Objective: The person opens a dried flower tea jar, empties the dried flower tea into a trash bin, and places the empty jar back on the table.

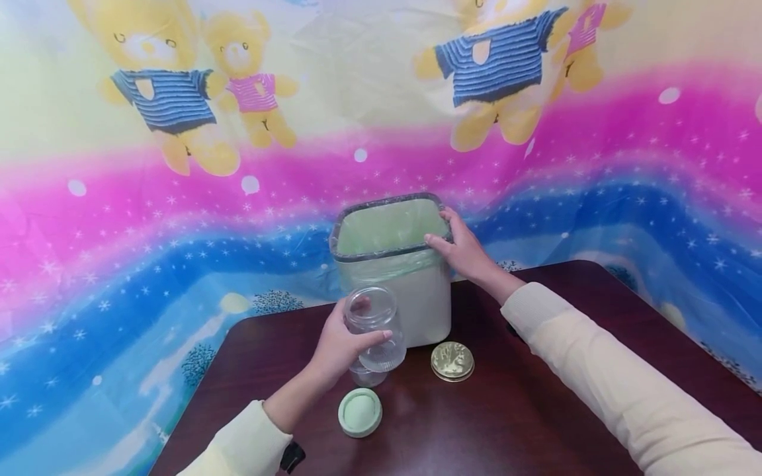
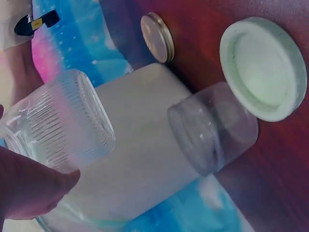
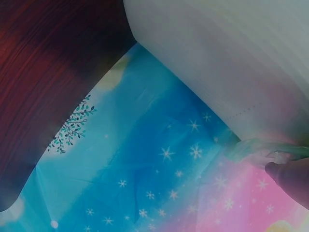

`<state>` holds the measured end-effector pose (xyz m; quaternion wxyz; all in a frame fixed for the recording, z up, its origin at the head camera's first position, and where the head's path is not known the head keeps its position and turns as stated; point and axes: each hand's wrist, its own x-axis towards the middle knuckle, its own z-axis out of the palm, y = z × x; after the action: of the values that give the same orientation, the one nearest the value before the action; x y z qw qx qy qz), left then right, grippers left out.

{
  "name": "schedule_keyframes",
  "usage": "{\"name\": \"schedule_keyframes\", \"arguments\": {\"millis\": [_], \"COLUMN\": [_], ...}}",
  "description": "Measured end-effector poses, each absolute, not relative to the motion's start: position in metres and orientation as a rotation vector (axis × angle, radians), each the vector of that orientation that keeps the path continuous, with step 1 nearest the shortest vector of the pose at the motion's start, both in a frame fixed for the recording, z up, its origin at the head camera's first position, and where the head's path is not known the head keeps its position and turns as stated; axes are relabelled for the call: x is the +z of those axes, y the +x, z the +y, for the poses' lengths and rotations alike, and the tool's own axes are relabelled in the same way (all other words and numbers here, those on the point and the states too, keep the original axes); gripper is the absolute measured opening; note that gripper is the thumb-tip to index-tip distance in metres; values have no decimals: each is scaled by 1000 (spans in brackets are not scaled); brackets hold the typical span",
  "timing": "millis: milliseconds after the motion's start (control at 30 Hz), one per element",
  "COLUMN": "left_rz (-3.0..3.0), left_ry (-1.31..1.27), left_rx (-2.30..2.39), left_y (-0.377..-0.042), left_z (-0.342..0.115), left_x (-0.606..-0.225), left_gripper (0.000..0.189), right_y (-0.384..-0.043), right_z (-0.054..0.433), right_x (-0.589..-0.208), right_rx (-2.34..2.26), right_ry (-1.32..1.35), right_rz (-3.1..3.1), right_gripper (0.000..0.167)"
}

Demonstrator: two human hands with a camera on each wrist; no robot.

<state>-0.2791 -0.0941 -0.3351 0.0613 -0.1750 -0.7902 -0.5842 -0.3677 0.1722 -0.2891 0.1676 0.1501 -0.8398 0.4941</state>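
My left hand (image 1: 339, 340) grips a clear ribbed jar (image 1: 381, 344) in the air, its thumb across the side. No lid is on the jar's mouth, and I see nothing inside. The jar is in front of a pale trash bin (image 1: 425, 307), lined with a thin green bag (image 1: 393, 228) and topped by a grey rim (image 1: 381, 254). My right hand (image 1: 467, 248) holds the bin's right rim, thumb near the front edge and fingers behind. In the right wrist view, only a dark fingertip (image 3: 285, 174) shows beside the bag's edge.
A second clear container (image 2: 212, 128) stands on the dark wooden table (image 1: 506, 410), partly behind the held jar in the head view. Nearer me lies a pale green round lid (image 1: 360, 413). A gold metal lid (image 1: 452, 360) lies by the bin. Behind hangs a bear-printed cloth (image 1: 357, 99).
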Motion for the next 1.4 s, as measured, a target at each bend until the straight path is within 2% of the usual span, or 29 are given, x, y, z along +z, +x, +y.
{"name": "schedule_keyframes", "arguments": {"millis": [400,800,1400], "left_rz": [-2472,-2565,-2507], "left_ry": [-683,-732,-716], "left_rx": [-1779,-1740,-1831], "left_y": [-276,-277,-283], "left_z": [-83,-78,-75], "left_x": [-366,-398,-427], "left_gripper": [74,78,79], "right_y": [-368,-368,-368], "right_z": [173,173,172], "right_x": [-289,-290,-289], "right_rx": [1411,1411,1408], "right_ry": [426,425,422], "right_rz": [-2386,-2394,-2392], "right_gripper": [75,76,77]}}
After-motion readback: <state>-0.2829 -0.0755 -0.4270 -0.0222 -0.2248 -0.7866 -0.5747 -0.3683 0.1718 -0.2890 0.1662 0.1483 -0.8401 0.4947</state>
